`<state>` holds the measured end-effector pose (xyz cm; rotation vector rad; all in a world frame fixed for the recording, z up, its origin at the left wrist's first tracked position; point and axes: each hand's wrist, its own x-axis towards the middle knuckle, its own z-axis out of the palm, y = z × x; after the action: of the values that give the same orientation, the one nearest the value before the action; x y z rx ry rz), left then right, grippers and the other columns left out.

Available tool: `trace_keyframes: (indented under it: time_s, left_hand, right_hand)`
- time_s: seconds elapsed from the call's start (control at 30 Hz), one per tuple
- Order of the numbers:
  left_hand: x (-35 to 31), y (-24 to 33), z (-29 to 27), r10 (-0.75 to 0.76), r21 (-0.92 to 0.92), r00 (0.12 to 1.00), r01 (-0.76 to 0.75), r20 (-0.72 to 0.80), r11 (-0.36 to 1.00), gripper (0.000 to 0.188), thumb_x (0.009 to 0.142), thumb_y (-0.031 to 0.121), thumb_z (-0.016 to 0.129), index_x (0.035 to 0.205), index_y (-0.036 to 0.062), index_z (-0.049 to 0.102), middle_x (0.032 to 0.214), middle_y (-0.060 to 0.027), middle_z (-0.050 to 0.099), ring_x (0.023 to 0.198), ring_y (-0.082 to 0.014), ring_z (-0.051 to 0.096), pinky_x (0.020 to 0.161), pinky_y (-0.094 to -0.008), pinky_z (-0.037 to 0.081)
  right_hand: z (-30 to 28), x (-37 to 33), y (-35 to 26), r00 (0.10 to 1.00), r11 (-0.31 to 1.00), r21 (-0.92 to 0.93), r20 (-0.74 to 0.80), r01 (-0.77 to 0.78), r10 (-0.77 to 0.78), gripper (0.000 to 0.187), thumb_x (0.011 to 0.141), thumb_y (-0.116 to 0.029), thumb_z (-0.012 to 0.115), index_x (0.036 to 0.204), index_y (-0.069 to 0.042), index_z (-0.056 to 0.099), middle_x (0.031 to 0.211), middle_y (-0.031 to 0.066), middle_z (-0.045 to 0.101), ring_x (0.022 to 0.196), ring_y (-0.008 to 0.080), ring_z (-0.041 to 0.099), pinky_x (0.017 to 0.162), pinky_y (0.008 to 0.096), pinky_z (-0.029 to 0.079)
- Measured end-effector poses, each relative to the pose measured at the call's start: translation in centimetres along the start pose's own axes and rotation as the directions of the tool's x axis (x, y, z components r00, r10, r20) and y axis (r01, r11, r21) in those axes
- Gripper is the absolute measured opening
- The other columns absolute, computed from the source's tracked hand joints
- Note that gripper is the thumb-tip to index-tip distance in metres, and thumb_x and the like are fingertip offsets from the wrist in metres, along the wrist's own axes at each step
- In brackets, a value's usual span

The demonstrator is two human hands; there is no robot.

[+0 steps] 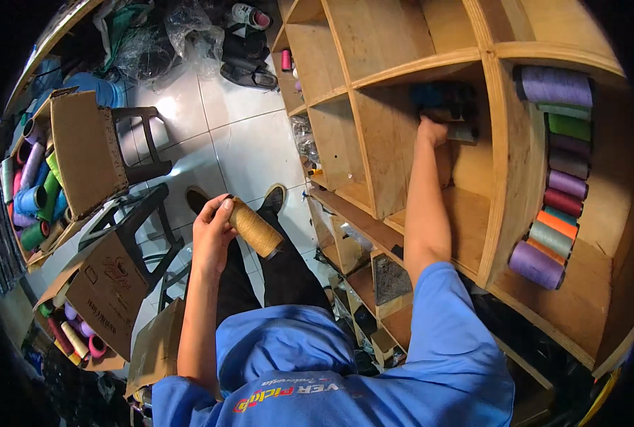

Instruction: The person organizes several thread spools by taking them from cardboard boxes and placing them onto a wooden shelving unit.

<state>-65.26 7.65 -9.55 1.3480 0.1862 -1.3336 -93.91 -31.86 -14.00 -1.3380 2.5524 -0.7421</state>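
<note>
My left hand (214,226) is wrapped around one end of a golden-brown thread spool (256,228), held tilted above my legs. With the arm stretched out, my right hand (433,132) is inside a wooden shelf compartment (470,167). It is against a small stack of thread spools there: a blue-teal spool (434,94) on top, a brown one beside the fingers and a grey spool (463,133) lower down. Shadow and the hand itself hide my right fingertips, so their grip on a spool does not show.
The compartment to the right holds a column of spools, with a purple spool (537,265) at its near end. At left, cardboard boxes (86,153) full of coloured spools stand by a dark stool (143,171). Shoes (249,71) and plastic bags (192,32) lie on the tiled floor.
</note>
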Motion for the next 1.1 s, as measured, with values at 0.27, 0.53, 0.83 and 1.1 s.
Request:
trace_keyframes:
  time_s: [0.27, 0.53, 0.83, 1.1]
  left_hand:
    - [0.8, 0.9, 2.9, -0.007, 0.023, 0.999, 0.006, 0.048, 1.000, 0.034, 0.084, 0.026, 0.066, 0.108, 0.0045, 0.056, 0.091, -0.0016, 0.060, 0.075, -0.0070, 0.057, 0.065, -0.0206, 0.046]
    - [4.1, 2.0, 11.4, 0.347, 0.402, 0.880, -0.460, 0.324, 0.791, 0.047, 0.075, 0.025, 0.074, 0.111, 0.0014, 0.054, 0.085, -0.0138, 0.067, 0.071, -0.0140, 0.062, 0.063, -0.0270, 0.049]
    - [2.2, -0.3, 23.6, 0.426, 0.292, 0.566, -0.781, 0.706, 0.552, 0.069, 0.072, 0.024, 0.075, 0.126, 0.0011, 0.040, 0.120, -0.0277, 0.050, 0.113, -0.0392, 0.050, 0.090, -0.0420, 0.044]
    - [2.3, -4.6, 19.7, 0.250, 0.584, 0.696, -0.708, 0.673, 0.397, 0.100, 0.068, 0.017, 0.075, 0.142, 0.0026, 0.008, 0.140, -0.0324, 0.020, 0.131, -0.0428, 0.024, 0.106, -0.0421, 0.030]
  right_hand:
    - [0.5, 0.7, 0.9, 1.000, 0.999, -0.033, 0.006, 0.013, -0.013, 0.055, 0.059, -0.024, 0.082, 0.100, 0.005, 0.060, 0.106, 0.0216, 0.062, 0.098, 0.0355, 0.060, 0.086, 0.0396, 0.047]
    - [-8.8, -12.3, 1.2, 0.458, 0.847, 0.468, 0.829, -0.251, -0.322, 0.045, 0.076, -0.005, 0.067, 0.117, -0.002, 0.050, 0.114, 0.0081, 0.056, 0.106, 0.0188, 0.054, 0.083, 0.0316, 0.048]
    - [-13.7, -13.3, 7.2, 0.546, 0.763, 0.531, 0.788, -0.369, -0.285, 0.038, 0.083, -0.004, 0.059, 0.120, -0.002, 0.049, 0.114, 0.0052, 0.055, 0.101, 0.0166, 0.055, 0.086, 0.0284, 0.047]
    - [-6.8, -4.7, 5.2, 0.966, 0.741, 0.643, 0.258, -0.194, 0.029, 0.033, 0.082, -0.009, 0.067, 0.110, -0.004, 0.050, 0.109, 0.0067, 0.057, 0.099, 0.0169, 0.056, 0.079, 0.0313, 0.050]
